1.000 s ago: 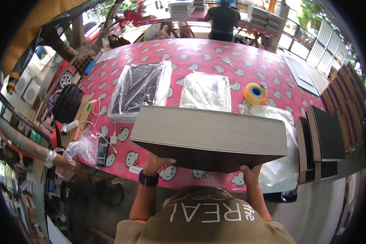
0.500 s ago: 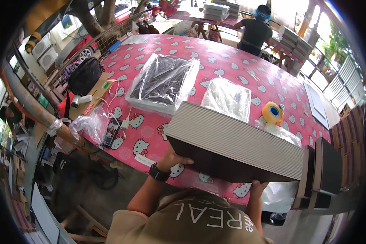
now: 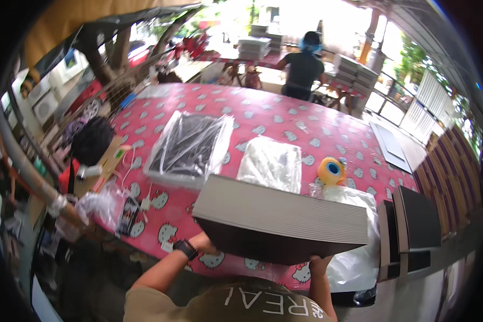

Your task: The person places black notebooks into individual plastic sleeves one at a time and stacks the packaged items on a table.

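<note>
Held between both hands above the near edge of the table is a thick stack of boards (image 3: 282,212), its layered pale edges facing up and a dark face toward me. My left hand (image 3: 204,243) grips its lower left part, with the fingers partly hidden beneath it. Under the lower right side, my right hand (image 3: 320,265) is closed on the stack, its fingers mostly hidden. Beyond the stack lie a dark stack wrapped in clear plastic (image 3: 190,147) and a pile of clear plastic bags (image 3: 270,163). A yellow tape roll (image 3: 332,170) sits behind its right end.
A pink patterned tablecloth (image 3: 284,121) covers the table. Dark boards (image 3: 416,220) stand at the right, beside more clear plastic (image 3: 354,268). Cables, a phone-like item (image 3: 129,216) and a black bag (image 3: 93,140) are at the left. Another person (image 3: 303,70) works at a far table.
The view has tilted up and shifted, so the table sits lower in the picture. The stack of boards stays in both hands and now looks more level.
</note>
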A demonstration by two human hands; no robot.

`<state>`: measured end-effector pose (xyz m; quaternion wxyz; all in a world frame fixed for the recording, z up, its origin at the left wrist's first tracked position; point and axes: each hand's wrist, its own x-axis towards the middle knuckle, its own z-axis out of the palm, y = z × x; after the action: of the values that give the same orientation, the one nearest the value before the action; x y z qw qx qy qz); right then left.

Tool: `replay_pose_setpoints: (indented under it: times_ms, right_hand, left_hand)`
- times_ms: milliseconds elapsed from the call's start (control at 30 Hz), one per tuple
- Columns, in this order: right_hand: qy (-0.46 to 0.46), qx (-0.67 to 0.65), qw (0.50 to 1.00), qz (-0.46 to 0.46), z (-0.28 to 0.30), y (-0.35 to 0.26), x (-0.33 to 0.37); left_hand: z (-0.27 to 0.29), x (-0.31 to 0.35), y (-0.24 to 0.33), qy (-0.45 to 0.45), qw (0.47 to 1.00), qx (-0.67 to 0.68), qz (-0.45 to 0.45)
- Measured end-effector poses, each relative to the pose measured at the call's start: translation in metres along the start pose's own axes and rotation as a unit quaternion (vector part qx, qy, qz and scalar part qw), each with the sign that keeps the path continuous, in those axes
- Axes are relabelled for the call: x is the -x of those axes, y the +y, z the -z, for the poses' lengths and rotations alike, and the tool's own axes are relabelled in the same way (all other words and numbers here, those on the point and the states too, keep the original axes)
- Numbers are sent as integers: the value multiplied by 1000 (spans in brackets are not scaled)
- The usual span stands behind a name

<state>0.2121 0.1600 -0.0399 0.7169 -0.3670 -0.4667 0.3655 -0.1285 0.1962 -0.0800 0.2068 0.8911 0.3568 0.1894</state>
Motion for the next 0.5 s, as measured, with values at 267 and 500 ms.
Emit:
replay_pose_setpoints:
  times_ms: [267, 500]
  right_hand:
    - [-65, 38, 996, 49, -34, -39, -31]
    - [-305, 272, 869, 279, -123, -176, -80]
  left_hand:
    - [-48, 15, -23, -18, 945, 228, 233]
    - [-41, -27, 37, 138, 988, 52, 36]
